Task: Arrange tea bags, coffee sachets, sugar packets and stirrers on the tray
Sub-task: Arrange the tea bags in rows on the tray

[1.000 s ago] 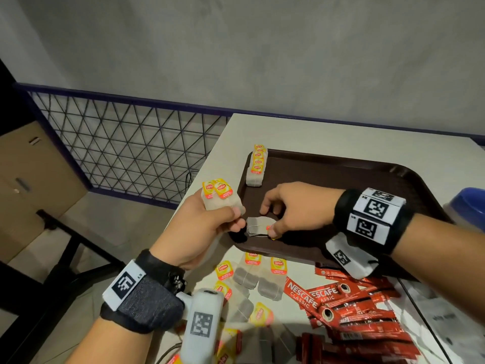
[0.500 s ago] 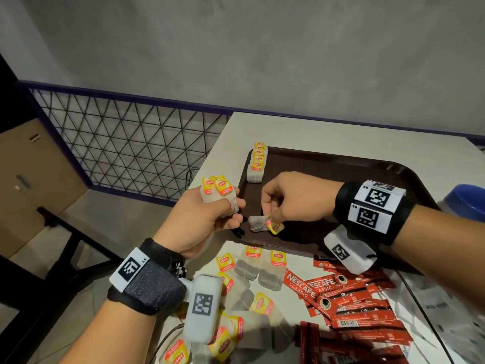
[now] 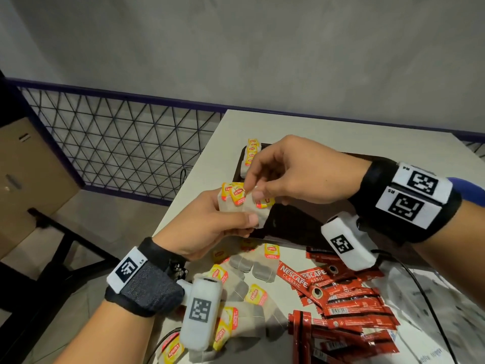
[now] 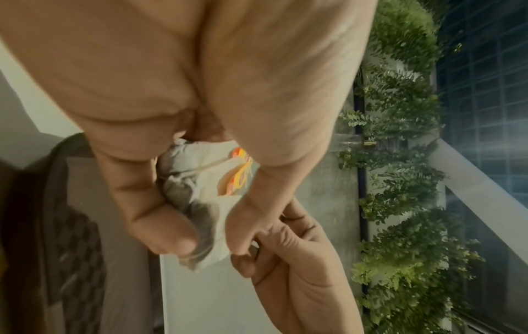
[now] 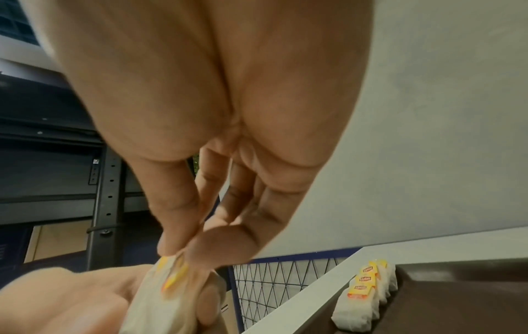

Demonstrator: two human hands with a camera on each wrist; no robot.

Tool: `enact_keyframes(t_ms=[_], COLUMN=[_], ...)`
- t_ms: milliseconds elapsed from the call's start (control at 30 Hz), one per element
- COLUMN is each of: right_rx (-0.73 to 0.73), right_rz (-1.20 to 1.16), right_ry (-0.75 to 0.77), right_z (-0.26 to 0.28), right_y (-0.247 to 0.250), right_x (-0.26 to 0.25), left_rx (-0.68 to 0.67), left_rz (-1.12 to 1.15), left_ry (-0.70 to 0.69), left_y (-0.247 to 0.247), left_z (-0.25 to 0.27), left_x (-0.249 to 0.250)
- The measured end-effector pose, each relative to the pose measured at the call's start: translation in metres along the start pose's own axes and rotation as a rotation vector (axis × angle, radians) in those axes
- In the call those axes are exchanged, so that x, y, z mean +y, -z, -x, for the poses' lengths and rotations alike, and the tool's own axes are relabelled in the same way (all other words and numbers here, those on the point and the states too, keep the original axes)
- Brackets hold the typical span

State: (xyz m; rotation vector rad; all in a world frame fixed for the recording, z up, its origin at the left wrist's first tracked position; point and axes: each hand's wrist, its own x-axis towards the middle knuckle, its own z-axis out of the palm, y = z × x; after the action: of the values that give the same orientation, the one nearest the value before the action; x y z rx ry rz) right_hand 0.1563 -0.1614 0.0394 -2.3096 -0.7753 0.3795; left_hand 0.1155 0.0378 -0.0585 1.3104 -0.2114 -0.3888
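My left hand (image 3: pixel 242 218) grips a small stack of Lipton tea bags (image 3: pixel 233 199) above the near left corner of the dark brown tray (image 3: pixel 296 222). My right hand (image 3: pixel 250 191) pinches one more tea bag (image 3: pixel 259 206) against that stack with thumb and fingers. The left wrist view shows the stack of tea bags (image 4: pixel 197 189) held between thumb and fingers. In the right wrist view the fingertips (image 5: pixel 174 246) pinch the tea bag (image 5: pixel 171 278). A row of tea bags (image 3: pixel 250 156) stands at the tray's far left corner, and this row (image 5: pixel 361 293) also shows in the right wrist view.
Loose tea bags (image 3: pixel 262 264) lie on the white table in front of the tray. A heap of red Nescafe sachets (image 3: pixel 346 303) lies to their right. A blue object (image 3: pixel 469 189) sits at the right edge. The table's left edge drops to a wire fence (image 3: pixel 126 143).
My right hand lifted a tea bag off the tray's front edge and brought it up to the stack in my left hand. Both hands rose a little.
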Motion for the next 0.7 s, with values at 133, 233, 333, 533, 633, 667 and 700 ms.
enact_keyframes(t_ms=[133, 233, 333, 533, 633, 667, 700], right_rx=[0.100, 0.197, 0.261, 0.275, 0.302, 0.309, 0.313], right_rz=[-0.195, -0.234, -0.234, -0.294, -0.327, -0.335, -0.342], right_ry=[-0.033, -0.024, -0.026, -0.102, -0.113, -0.114, -0.113], right_z=[0.005, 0.007, 0.009, 0.017, 0.017, 0.017, 0.018], right_y=[-0.002, -0.001, 0.000, -0.016, -0.022, -0.023, -0.023], right_x=[0.003, 0.005, 0.009, 0.017, 0.022, 0.023, 0.023], left_rx=[0.095, 0.119, 0.149, 0.151, 0.151, 0.156, 0.161], left_rz=[0.018, 0.032, 0.055, 0.080, 0.083, 0.083, 0.083], left_ry=[-0.007, -0.037, -0.061, -0.085, -0.087, -0.087, -0.086], left_y=[-0.003, -0.003, -0.003, -0.003, -0.003, -0.003, -0.003], left_z=[-0.002, -0.002, -0.003, -0.003, -0.004, -0.005, -0.005], left_x=[-0.001, -0.001, 0.001, 0.001, 0.001, 0.000, 0.000])
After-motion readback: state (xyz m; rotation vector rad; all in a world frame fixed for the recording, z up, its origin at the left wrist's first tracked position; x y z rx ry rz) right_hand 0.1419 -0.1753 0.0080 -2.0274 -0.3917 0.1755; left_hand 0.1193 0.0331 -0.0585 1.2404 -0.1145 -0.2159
